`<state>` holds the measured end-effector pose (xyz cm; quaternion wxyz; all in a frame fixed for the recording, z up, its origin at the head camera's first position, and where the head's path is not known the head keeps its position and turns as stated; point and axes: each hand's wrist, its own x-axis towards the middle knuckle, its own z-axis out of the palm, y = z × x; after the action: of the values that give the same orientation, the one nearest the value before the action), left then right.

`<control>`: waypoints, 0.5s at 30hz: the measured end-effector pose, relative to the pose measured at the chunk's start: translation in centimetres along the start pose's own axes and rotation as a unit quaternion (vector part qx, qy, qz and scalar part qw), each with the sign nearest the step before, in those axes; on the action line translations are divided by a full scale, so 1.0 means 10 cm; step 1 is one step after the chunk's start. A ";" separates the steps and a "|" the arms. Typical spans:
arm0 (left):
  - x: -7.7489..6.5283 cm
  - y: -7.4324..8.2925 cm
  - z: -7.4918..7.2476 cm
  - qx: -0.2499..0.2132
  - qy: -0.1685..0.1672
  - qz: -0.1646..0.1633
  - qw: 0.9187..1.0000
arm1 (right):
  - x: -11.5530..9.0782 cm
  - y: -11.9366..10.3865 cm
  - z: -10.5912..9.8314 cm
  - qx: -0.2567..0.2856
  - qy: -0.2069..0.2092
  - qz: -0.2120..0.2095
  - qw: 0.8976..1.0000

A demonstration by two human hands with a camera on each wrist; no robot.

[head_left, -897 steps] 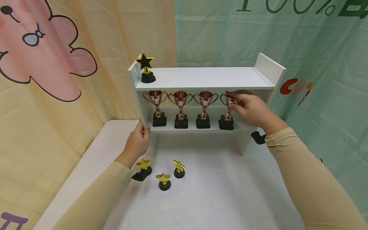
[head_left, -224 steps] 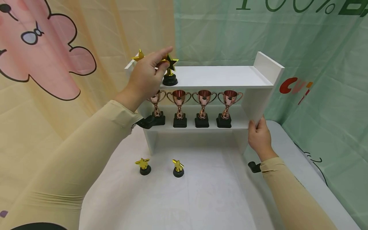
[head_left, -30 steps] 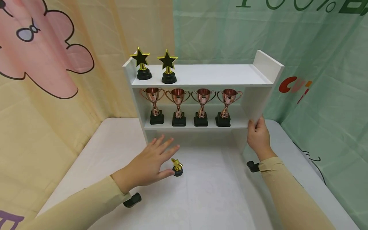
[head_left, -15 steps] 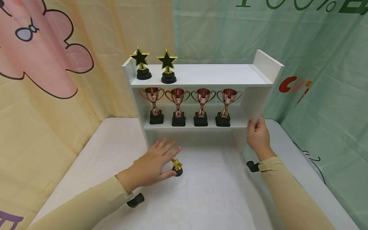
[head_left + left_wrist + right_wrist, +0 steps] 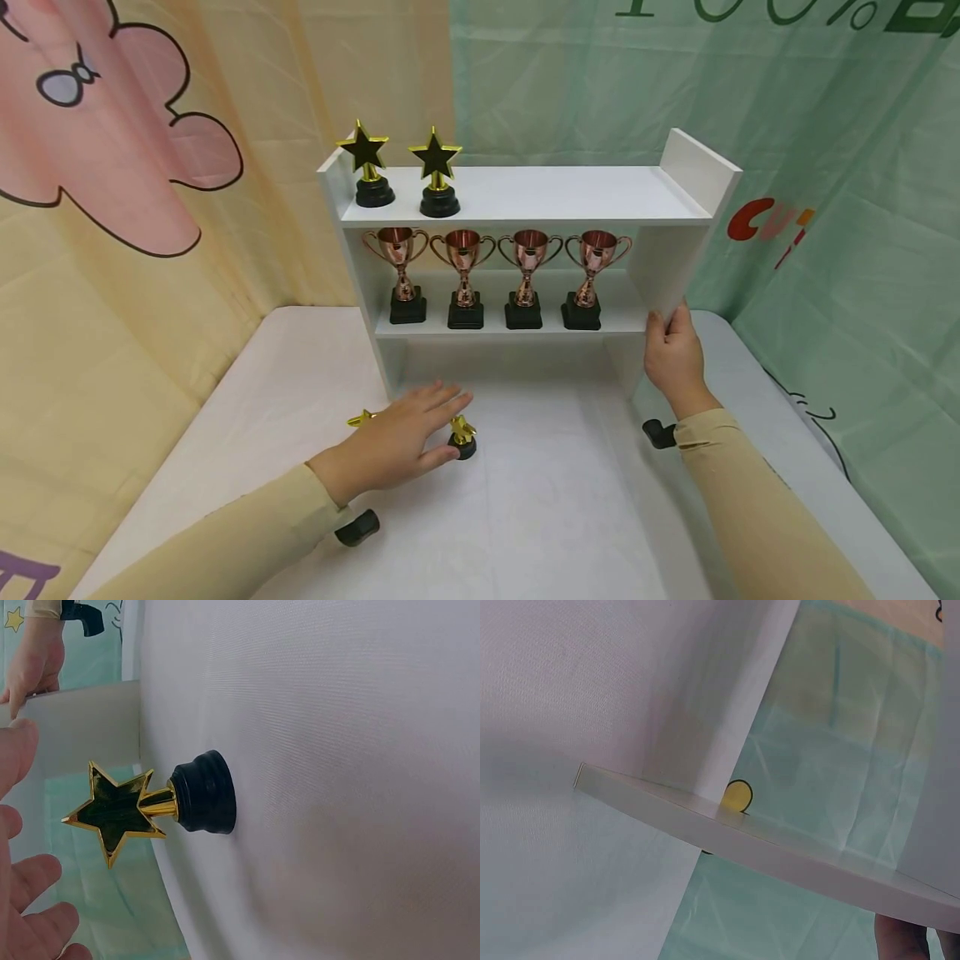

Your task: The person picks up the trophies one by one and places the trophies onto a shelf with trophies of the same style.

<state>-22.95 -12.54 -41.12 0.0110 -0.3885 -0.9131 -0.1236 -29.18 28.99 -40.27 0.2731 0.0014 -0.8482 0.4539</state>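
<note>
My left hand (image 5: pixel 397 437) is low over the table, its fingers spread and nearly straight. Just right of its thumb stands a gold star trophy (image 5: pixel 462 433) on a round black base; I see no grip on it. The left wrist view shows a star trophy (image 5: pixel 112 814) upright beside the loose fingers (image 5: pixel 45 930). A second star trophy (image 5: pixel 362 418) is mostly hidden behind the hand. My right hand (image 5: pixel 675 362) grips the right side panel of the white shelf (image 5: pixel 525 223); in the right wrist view its fingers (image 5: pixel 901 941) are partly behind the panel.
Two star trophies (image 5: pixel 436 179) stand at the left of the top shelf. Below them, several copper-coloured cups (image 5: pixel 531 279) with black square bases line the middle shelf. The white-covered table (image 5: pixel 555 500) meets printed curtains (image 5: pixel 585 100) behind and at the sides.
Since the oldest frame, a second star trophy has come onto the top shelf and the hands have swapped roles. Over the last second, my left hand sinks slightly towards the table; the right stays.
</note>
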 end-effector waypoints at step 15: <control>0.02 -0.04 0.10 -0.022 -0.018 -0.013 1.000 | -0.01 -0.05 -0.01 0.002 -0.005 0.006 1.000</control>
<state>-23.36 -12.45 -42.12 -0.0151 -0.3791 -0.9151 -0.1366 -28.92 28.77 -39.92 0.2663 -0.0007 -0.8487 0.4569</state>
